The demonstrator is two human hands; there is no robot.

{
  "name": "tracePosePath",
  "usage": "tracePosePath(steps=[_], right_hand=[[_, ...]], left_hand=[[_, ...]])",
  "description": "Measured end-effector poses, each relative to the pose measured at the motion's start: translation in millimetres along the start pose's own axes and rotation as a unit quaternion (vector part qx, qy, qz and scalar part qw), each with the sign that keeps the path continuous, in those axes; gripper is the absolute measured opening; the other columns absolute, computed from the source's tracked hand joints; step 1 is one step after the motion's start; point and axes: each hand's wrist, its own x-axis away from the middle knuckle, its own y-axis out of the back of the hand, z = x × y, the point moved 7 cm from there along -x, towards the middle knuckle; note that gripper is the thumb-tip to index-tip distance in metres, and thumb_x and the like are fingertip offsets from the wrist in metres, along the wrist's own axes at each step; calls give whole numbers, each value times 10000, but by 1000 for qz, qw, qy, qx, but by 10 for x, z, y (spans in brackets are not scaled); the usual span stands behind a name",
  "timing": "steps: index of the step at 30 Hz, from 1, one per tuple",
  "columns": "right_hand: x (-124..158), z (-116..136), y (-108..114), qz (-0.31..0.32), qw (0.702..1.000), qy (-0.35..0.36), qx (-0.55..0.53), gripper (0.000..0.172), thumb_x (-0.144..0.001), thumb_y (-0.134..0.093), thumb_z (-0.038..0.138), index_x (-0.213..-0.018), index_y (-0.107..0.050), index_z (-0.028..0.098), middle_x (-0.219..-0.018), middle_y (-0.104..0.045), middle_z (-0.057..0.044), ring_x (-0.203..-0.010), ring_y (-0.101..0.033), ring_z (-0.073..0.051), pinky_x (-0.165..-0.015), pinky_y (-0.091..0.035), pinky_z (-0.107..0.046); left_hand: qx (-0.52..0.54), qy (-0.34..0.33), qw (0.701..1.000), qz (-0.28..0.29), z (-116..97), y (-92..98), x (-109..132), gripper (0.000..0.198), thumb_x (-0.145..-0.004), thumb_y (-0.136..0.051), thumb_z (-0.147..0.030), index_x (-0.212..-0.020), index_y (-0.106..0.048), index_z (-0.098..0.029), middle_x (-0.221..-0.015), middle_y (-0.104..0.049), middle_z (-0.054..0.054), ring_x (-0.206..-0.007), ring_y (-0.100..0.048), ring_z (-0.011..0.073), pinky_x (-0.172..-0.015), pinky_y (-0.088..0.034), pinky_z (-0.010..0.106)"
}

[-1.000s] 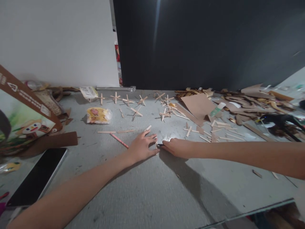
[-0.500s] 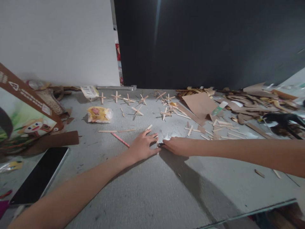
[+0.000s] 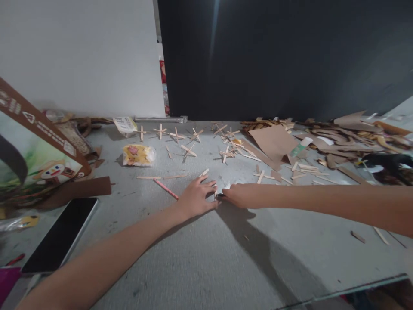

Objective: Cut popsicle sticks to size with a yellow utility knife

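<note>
My left hand (image 3: 197, 199) reaches over the grey tabletop, fingers curved and spread. Its fingertips and thumb pin a short wooden craft stick (image 3: 215, 193), mostly hidden, against the surface. Another stick (image 3: 204, 172) pokes out beyond the knuckles. My right hand (image 3: 240, 196) is closed around a small dark-tipped tool (image 3: 220, 195); its tip meets the pinned stick, and its kind cannot be made out. Left of my left hand lies a pink patterned stick (image 3: 165, 189), with plain sticks (image 3: 149, 177) above it.
Several crossed-stick pieces (image 3: 189, 150) stand along the back. A yellow packet (image 3: 138, 156) sits left of them. Loose sticks (image 3: 303, 168), brown cardboard (image 3: 273, 143) and scraps lie to the right. A phone (image 3: 61, 237) and a printed carton (image 3: 41, 146) are on the left.
The whole view has shifted slightly to the right. Both hands keep nearly the same pose, the dark tip still at the stick.
</note>
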Motion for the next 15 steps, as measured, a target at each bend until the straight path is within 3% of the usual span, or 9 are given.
tracePosePath(steps=[6,15], right_hand=[[19,-24,-193,-3,998,-55,-26,354,-1114,-352,331,-1207,-630,132,-897,-741,-148,-753,-719,-248,-566,-312,-294],[47,-25,-179,-4,997,-63,-47,336,-1106,-374,326,-1195,-633,132,-872,-727,-140,-713,-680,-234,-578,-290,-305]], left_hand=[[11,1,1000,1,-27,29,3,374,-865,-783,-413,-1172,-776,-200,-1417,-680,120,-1492,-436,394,-1187,-422,582],[-15,-7,1000,4,-48,29,-4,390,-878,-776,-428,-1188,-775,-191,-1414,-683,118,-1482,-457,379,-1181,-436,564]])
